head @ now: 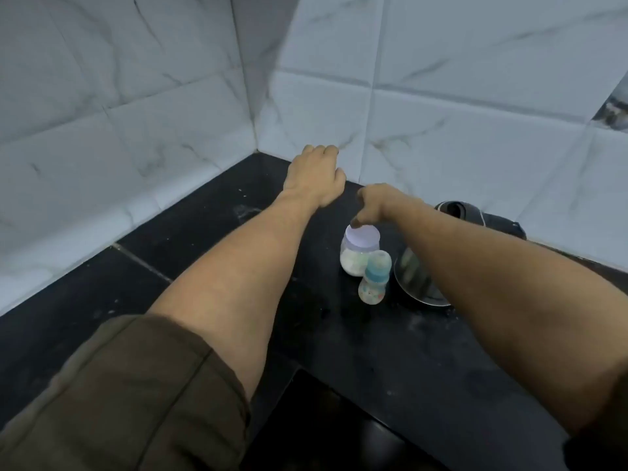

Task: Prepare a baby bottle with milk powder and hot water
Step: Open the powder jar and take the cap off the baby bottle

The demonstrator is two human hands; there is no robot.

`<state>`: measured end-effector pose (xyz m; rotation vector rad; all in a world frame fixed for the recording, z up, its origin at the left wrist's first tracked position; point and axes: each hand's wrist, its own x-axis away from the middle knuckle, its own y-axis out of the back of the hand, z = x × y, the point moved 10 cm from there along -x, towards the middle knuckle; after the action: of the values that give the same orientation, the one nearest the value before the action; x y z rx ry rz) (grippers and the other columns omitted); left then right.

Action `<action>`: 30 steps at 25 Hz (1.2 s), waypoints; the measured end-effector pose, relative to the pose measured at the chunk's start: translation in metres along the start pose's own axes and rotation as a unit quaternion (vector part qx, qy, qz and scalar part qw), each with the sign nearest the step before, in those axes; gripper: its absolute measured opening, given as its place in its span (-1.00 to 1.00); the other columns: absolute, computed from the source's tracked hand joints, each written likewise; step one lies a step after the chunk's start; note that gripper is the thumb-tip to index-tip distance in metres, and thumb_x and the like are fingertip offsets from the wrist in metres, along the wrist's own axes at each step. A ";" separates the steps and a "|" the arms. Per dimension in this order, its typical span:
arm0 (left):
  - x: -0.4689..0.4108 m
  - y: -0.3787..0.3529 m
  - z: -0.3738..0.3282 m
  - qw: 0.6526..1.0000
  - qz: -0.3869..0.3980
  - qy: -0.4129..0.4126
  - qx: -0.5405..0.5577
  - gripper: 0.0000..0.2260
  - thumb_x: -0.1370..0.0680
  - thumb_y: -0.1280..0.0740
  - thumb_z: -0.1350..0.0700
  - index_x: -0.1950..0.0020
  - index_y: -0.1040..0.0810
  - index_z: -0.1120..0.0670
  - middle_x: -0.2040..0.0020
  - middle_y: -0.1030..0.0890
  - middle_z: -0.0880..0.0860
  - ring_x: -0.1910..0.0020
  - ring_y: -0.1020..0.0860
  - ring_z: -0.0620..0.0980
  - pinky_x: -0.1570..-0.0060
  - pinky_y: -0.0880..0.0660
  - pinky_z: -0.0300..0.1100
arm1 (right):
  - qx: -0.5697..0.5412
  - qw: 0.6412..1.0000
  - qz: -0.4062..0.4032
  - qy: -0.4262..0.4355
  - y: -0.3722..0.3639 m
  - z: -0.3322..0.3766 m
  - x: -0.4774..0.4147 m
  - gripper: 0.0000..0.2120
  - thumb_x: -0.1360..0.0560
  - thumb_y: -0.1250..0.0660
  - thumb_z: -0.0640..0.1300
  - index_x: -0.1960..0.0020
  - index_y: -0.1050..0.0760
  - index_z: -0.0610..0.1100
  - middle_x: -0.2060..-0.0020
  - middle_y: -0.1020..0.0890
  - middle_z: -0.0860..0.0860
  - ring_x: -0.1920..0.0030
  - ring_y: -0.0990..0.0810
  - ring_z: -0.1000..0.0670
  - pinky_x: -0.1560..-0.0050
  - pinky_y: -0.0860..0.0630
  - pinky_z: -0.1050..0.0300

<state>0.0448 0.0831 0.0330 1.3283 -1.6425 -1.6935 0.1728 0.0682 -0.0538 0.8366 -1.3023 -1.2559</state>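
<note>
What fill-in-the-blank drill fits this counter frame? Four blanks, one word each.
1. The baby bottle stands on the ____ countertop.
2. The jar beside it holds ____ powder.
3. The hand over the jar's lid is the person's ____ one.
4. The left hand reaches toward the tiled ____.
Missing words: black; white; right; wall.

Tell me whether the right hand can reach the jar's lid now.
Likely yes: the right hand hangs just above the jar, fingertips at the edge of its lid, nothing between. The bottle stands nearer, clear.
</note>
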 end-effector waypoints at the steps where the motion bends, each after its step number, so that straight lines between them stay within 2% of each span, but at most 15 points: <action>1: 0.003 -0.005 0.004 1.000 0.018 0.010 0.004 -0.60 -0.66 -0.17 0.09 -0.48 -0.43 0.18 -0.30 -0.58 0.15 -0.31 -0.46 0.18 -0.17 -0.45 0.06 | 0.011 1.000 0.022 -0.003 -0.011 -0.001 -0.003 -0.33 -0.37 -0.54 0.15 -0.38 -0.48 -0.09 -0.28 -0.59 -0.08 -0.22 -0.59 -0.19 -0.22 -0.59 -0.10; 3: 0.007 -0.015 0.013 0.999 0.030 0.023 0.018 -0.57 -0.62 -0.20 0.13 -0.50 -0.40 0.17 -0.29 -0.59 0.12 -0.31 -0.46 0.17 -0.16 -0.46 0.06 | 0.025 0.998 0.051 -0.011 -0.028 -0.002 0.000 -0.19 -0.32 -0.57 0.23 -0.46 -0.42 -0.06 -0.34 -0.56 -0.08 -0.28 -0.57 -0.19 -0.26 -0.57 -0.15; 5: 0.012 -0.024 0.020 0.998 0.047 0.025 0.022 -0.55 -0.60 -0.22 0.15 -0.50 -0.39 0.16 -0.29 -0.59 0.11 -0.31 -0.46 0.17 -0.14 -0.46 0.05 | 0.036 0.996 0.078 -0.021 -0.047 -0.003 0.003 -0.13 -0.31 -0.59 0.24 -0.51 -0.39 -0.04 -0.37 -0.55 -0.08 -0.30 -0.56 -0.20 -0.27 -0.57 -0.16; 8: 0.018 -0.027 0.029 0.998 0.049 0.028 0.026 -0.57 -0.58 -0.23 0.16 -0.46 -0.40 0.16 -0.27 -0.59 0.12 -0.29 -0.47 0.17 -0.08 -0.46 0.03 | 0.036 0.997 0.072 -0.015 -0.058 -0.004 -0.002 -0.15 -0.34 -0.61 0.18 -0.52 -0.38 -0.03 -0.37 -0.55 -0.09 -0.30 -0.56 -0.21 -0.26 -0.58 -0.18; 12: 0.029 -0.036 0.048 0.996 0.069 0.045 0.024 -0.47 -0.58 -0.24 0.15 -0.57 -0.33 0.14 -0.32 -0.58 0.11 -0.34 -0.46 0.17 -0.20 -0.50 0.08 | 0.056 0.997 0.051 0.013 -0.056 0.010 -0.004 -0.25 -0.33 -0.60 0.08 -0.46 -0.44 -0.03 -0.29 -0.59 -0.09 -0.23 -0.59 -0.19 -0.20 -0.61 -0.17; 14: 0.035 -0.039 0.060 0.994 0.084 0.054 0.037 -0.41 -0.58 -0.27 0.12 -0.62 -0.29 0.12 -0.38 -0.54 0.08 -0.39 -0.43 0.14 -0.26 -0.51 0.09 | 0.044 0.998 0.041 0.032 -0.046 0.025 -0.003 -0.25 -0.31 -0.60 0.10 -0.44 -0.46 -0.03 -0.26 -0.60 -0.08 -0.21 -0.60 -0.19 -0.20 -0.61 -0.15; 16: 0.046 -0.041 0.070 0.991 0.112 0.055 0.055 -0.34 -0.55 -0.35 0.06 -0.64 -0.27 0.10 -0.43 -0.51 0.06 -0.43 -0.41 0.12 -0.31 -0.49 0.07 | 0.019 0.998 0.034 0.049 -0.036 0.045 0.003 -0.27 -0.29 -0.60 0.15 -0.38 -0.50 -0.07 -0.18 -0.63 -0.08 -0.13 -0.62 -0.18 -0.13 -0.63 -0.10; 21: 0.092 -0.051 0.091 0.972 0.201 0.075 0.094 -0.05 -0.37 -0.60 -0.16 -0.65 -0.26 0.08 -0.51 -0.45 0.06 -0.48 -0.39 0.11 -0.41 -0.42 0.03 | 0.000 0.994 0.035 0.106 -0.020 0.103 0.028 -0.42 -0.20 -0.62 0.22 -0.04 -0.58 -0.11 0.15 -0.65 -0.04 0.19 -0.66 -0.07 0.23 -0.61 0.06; 23: 0.110 -0.052 0.095 0.969 0.204 0.080 0.110 -0.03 -0.28 -0.65 -0.25 -0.58 -0.36 0.05 -0.43 -0.51 0.04 -0.40 -0.47 0.09 -0.36 -0.46 0.03 | -0.001 0.992 0.040 0.118 -0.019 0.119 0.038 -0.45 -0.16 -0.63 0.22 0.04 -0.60 -0.10 0.23 -0.67 -0.05 0.26 -0.68 -0.07 0.25 -0.64 0.07; 25: 0.129 -0.053 0.099 0.967 0.188 0.097 0.144 -0.11 -0.22 -0.67 -0.28 -0.45 -0.47 0.02 -0.28 -0.59 -0.02 -0.25 -0.56 0.05 -0.24 -0.53 0.00 | -0.010 0.990 0.054 0.127 -0.026 0.134 0.052 -0.50 -0.16 -0.62 0.17 0.06 -0.61 -0.11 0.25 -0.69 -0.07 0.31 -0.69 -0.07 0.26 -0.65 0.08; 28: 0.163 -0.064 0.108 0.952 0.176 0.156 0.198 -0.23 -0.21 -0.68 -0.27 -0.30 -0.52 -0.03 -0.11 -0.64 -0.08 -0.07 -0.62 -0.01 -0.12 -0.60 -0.02 | -0.002 0.987 0.069 0.142 -0.043 0.151 0.073 -0.52 -0.15 -0.60 0.15 0.06 -0.62 -0.10 0.22 -0.70 -0.06 0.28 -0.70 -0.06 0.28 -0.64 0.09; 30: 0.186 -0.076 0.112 0.940 0.172 0.190 0.224 -0.26 -0.20 -0.67 -0.28 -0.26 -0.51 -0.04 -0.07 -0.64 -0.10 -0.04 -0.62 -0.04 -0.11 -0.61 0.00 | 0.013 0.986 0.078 0.147 -0.057 0.157 0.083 -0.49 -0.12 -0.60 0.17 0.05 -0.61 -0.09 0.18 -0.69 -0.05 0.22 -0.70 -0.07 0.25 -0.65 0.08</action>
<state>-0.1096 0.0023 -0.1169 1.3519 -1.9406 -0.8269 -0.0032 0.0087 -0.0666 0.8839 -1.1245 -0.9546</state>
